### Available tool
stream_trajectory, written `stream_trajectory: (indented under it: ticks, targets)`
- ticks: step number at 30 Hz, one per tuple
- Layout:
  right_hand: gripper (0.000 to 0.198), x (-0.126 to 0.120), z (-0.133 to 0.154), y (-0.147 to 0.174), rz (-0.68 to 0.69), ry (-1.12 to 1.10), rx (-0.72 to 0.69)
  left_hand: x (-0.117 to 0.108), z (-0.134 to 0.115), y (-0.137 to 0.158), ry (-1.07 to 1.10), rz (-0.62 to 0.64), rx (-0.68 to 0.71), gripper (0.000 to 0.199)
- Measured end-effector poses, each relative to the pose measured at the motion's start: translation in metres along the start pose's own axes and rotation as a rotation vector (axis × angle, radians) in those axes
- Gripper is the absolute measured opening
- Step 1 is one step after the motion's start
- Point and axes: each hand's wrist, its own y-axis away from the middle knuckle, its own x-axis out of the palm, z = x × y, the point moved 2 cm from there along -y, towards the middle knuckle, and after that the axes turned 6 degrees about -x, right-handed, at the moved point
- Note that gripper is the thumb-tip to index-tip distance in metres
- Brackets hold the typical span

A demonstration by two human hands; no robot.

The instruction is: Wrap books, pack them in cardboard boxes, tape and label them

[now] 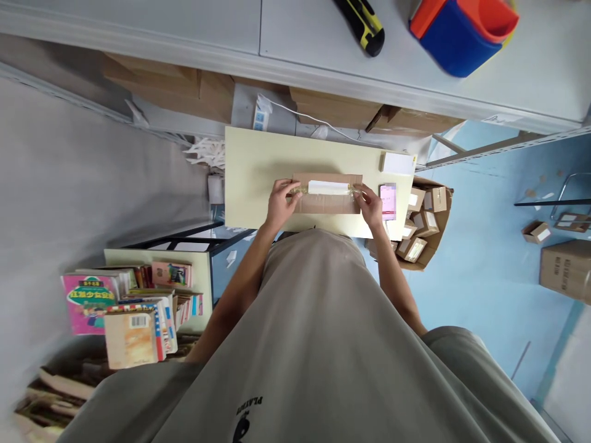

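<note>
A flat brown cardboard package (325, 205) lies on the pale yellow table (256, 160) in front of me. On its upper half is a white paper label (328, 187). Shiny, yellowish clear tape (352, 190) shows beyond both ends of the label. My left hand (281, 202) pinches the tape at the package's left end, thumb and fingers close together. At the opposite end my right hand (370, 203) pinches the tape in the same way. Whether the tape is fully stuck down is too small to tell.
A phone (388, 202) and a white stack of labels (398, 163) lie at the table's right. Beyond that stands a carton (442, 231) of small boxes. Books (133, 307) are piled at left. A shelf above bears a box cutter (364, 27) and blue-red holder (462, 37).
</note>
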Motion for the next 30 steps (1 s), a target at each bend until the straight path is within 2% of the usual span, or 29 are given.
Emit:
stream_trajectory:
  ticks: [5,9,14,18,22,26,28,30]
  targets:
    - [0.073,0.012,-0.001,0.007,-0.064,-0.102,0.047,-0.003,0.0,-0.021,0.05,-0.064,-0.041,0.024]
    - [0.061,0.018,-0.002,0.012,-0.133,-0.13,0.058,-0.005,-0.004,-0.03,0.079,-0.043,-0.098,0.02]
    - [0.044,0.023,0.0,0.005,-0.139,-0.049,0.046,-0.004,-0.011,-0.034,0.032,-0.065,-0.163,0.02]
    - [0.037,0.024,0.0,0.003,-0.147,0.057,0.076,-0.004,-0.014,-0.037,0.02,-0.065,-0.173,0.019]
    - [0.045,0.021,-0.001,0.005,-0.103,0.011,0.081,-0.007,-0.013,-0.034,0.052,-0.044,-0.181,0.017]
    - [0.062,0.016,-0.002,0.011,-0.037,-0.016,0.033,-0.013,-0.008,-0.024,0.094,0.018,-0.203,0.015]
    - [0.07,0.012,0.0,0.014,0.019,0.015,0.027,-0.017,-0.009,-0.019,0.079,0.044,-0.213,0.017]
    - [0.073,0.002,0.007,0.011,0.067,0.1,-0.017,-0.022,-0.017,-0.019,0.032,0.019,-0.171,0.019]
